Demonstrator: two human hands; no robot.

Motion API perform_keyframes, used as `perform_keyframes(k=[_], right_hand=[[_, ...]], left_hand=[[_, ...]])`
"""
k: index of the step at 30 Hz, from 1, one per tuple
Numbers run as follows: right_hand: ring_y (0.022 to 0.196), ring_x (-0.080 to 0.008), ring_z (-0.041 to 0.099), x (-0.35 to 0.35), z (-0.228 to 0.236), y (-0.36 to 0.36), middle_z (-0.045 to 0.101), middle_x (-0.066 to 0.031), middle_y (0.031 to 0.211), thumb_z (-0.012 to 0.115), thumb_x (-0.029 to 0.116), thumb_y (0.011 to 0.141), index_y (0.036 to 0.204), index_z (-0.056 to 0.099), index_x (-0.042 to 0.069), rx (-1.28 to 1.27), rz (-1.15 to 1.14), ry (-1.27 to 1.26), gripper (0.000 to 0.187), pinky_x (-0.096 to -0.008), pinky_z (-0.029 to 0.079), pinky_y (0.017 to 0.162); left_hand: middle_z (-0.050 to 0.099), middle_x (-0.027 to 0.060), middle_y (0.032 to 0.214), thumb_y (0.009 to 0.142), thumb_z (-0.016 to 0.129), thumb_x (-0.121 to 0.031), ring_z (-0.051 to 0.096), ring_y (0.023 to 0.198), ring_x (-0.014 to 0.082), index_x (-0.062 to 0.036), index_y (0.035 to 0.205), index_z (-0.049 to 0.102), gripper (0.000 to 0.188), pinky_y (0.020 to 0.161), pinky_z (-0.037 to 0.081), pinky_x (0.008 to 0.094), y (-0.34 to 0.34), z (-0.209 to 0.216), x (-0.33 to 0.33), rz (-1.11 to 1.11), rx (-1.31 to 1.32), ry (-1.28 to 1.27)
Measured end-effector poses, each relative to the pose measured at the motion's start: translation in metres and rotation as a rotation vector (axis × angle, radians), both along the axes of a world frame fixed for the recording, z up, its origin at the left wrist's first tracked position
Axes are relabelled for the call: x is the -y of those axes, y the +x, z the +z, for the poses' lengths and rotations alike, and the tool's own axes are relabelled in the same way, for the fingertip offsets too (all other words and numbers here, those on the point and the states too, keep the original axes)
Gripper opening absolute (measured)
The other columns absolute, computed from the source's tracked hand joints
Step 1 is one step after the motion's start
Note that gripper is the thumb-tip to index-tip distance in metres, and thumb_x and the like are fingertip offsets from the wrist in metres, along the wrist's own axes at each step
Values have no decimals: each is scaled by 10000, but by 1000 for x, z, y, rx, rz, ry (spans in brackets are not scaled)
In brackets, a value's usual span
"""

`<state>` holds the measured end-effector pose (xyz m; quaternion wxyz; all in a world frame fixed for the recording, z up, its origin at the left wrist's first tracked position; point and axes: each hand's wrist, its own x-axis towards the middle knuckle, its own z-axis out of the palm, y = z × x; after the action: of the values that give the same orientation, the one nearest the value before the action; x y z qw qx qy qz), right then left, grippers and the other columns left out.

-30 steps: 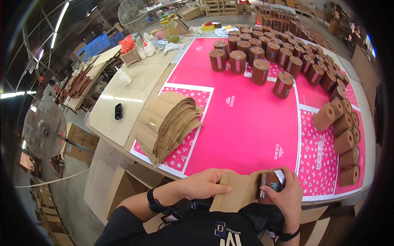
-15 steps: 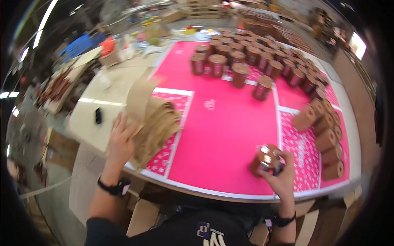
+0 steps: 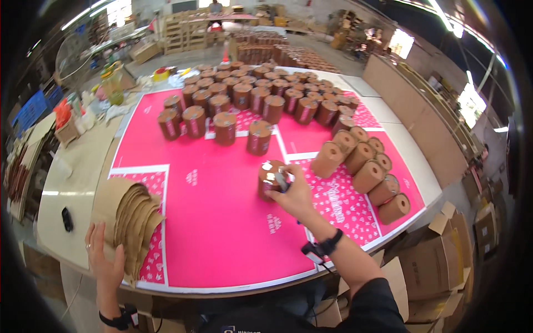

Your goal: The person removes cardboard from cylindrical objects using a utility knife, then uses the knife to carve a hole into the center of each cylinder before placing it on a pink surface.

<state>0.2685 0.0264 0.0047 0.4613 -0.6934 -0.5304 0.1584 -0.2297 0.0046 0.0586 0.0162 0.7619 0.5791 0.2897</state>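
Note:
My left hand lies at the near left edge of a stack of brown paper sheets, fingers stretched and thumb apart. The sheets curl up in layers on the pink printed sheet. At the middle of the table, my right hand closes on the top and right side of an upright brown paper roll with a shiny top. Something small, dark and silvery shows among those fingers; I cannot make out its kind. The roll's right side is hidden by the hand.
Many upright brown rolls crowd the far side. Several plainer rolls with holes in their ends lie piled at the right. A small black object lies on the left tabletop. Cardboard boxes stand below the right edge.
The view has swung right. My right hand and its roll have moved farther from the table's near edge. The left hand has slid nearer me, and the lifted paper has settled onto the stack.

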Motion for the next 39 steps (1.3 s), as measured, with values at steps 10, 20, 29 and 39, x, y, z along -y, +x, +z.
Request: perform_keyframes(k=[10, 20, 29, 39], right_hand=[[1165, -431, 644, -19, 15, 90, 494, -212, 1426, 847, 288, 800, 1359, 538, 90, 507, -290, 144, 668, -498, 539, 990], [1064, -442, 687, 13, 33, 145, 712, -235, 1132, 817, 332, 823, 1303, 640, 183, 345, -419, -226, 533, -516, 549, 890], [657, -71, 534, 115, 62, 32, 630, -20, 900, 789, 118, 898, 1211, 639, 66, -576, 272, -345, 351, -234, 438, 557], [709, -101, 595, 138, -3, -65, 722, -108, 1083, 747, 196, 973, 1318, 595, 59, -678, 210, -455, 401, -247, 492, 615]], left_hand=[[568, 237, 1425, 848, 669, -80, 408, 1422, 460, 36, 1366, 595, 536, 1171, 320, 558, 11, -7, 2, 21, -176, 51], [675, 209, 1232, 837, 676, -18, 584, 1250, 404, 41, 1269, 648, 437, 1061, 454, 475, 119, 22, 18, -391, 208, 171], [666, 169, 1302, 998, 591, -126, 644, 1184, 279, -3, 1438, 556, 458, 1067, 470, 424, 176, -12, 18, -597, 1192, -913], [646, 198, 1266, 1097, 481, -473, 659, 1141, 241, -24, 1468, 531, 584, 945, 549, 356, 225, -44, 23, -232, 1150, -1505]])
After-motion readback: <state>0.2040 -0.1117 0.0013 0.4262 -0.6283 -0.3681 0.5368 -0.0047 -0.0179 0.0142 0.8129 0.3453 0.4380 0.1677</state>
